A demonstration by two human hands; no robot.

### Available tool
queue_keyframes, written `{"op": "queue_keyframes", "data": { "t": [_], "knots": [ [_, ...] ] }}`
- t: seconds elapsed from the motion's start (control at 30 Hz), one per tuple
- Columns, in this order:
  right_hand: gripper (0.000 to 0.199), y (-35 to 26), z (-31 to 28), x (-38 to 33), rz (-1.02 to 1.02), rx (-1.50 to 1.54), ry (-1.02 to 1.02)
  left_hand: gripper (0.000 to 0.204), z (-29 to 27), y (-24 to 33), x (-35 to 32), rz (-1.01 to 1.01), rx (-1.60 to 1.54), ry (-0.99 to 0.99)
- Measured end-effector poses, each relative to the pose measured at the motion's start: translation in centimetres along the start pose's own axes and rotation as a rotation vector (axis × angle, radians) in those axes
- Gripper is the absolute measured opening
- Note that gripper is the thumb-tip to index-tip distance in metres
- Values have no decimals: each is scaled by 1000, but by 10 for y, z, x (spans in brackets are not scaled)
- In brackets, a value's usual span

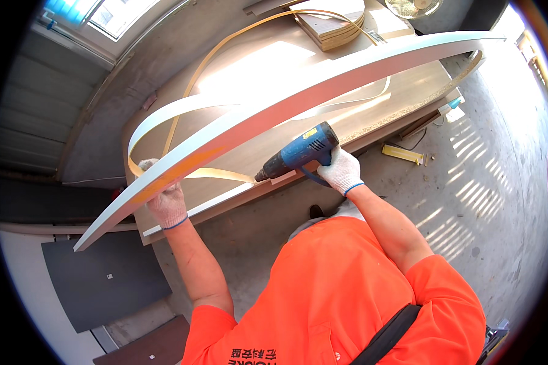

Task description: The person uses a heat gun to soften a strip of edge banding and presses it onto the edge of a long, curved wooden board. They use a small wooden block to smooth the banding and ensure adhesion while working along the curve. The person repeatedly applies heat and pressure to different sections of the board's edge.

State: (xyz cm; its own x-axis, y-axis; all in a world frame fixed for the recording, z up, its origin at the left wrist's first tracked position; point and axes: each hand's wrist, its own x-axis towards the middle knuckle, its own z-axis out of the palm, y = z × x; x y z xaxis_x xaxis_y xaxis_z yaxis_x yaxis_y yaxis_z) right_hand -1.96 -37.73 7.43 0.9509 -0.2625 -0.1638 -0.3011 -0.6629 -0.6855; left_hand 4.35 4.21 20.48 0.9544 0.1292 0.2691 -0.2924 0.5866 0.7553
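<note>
Left hand, in a pale knitted glove with a blue cuff edge: closed around the left part of a long white board, fingers showing above it and the palm side below. Board is raised over the worktop, running slantwise from lower left to upper right across the view.

Right hand, gloved likewise: wrapped around the handle of a blue heat gun. Its dark nozzle points left and slightly down, above the near side of the worktop.

Thin band, white on one face and tan on the other: loops beside the left hand and behind the board. One tan stretch reaches the nozzle tip in this view; contact between them cannot be told.

Surroundings: stack of wooden boards with a rounded end at the far side of the worktop; fan beyond it. Yellow tool lies on the grey floor, right of the worktop. Dark grey panel at lower left.
</note>
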Motion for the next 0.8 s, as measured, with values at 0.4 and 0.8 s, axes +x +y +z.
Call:
{"op": "queue_keyframes", "data": {
  "t": [0.4, 0.8],
  "knots": [
    [50, -25, -20, -6, -19, 45, 30, 48, 2, 0, -4, 5, -20, 7],
    [50, -79, -59, -13, -114, 287, 69, 39, 26, 1, -5, 17, 80, -24]
  ]
}}
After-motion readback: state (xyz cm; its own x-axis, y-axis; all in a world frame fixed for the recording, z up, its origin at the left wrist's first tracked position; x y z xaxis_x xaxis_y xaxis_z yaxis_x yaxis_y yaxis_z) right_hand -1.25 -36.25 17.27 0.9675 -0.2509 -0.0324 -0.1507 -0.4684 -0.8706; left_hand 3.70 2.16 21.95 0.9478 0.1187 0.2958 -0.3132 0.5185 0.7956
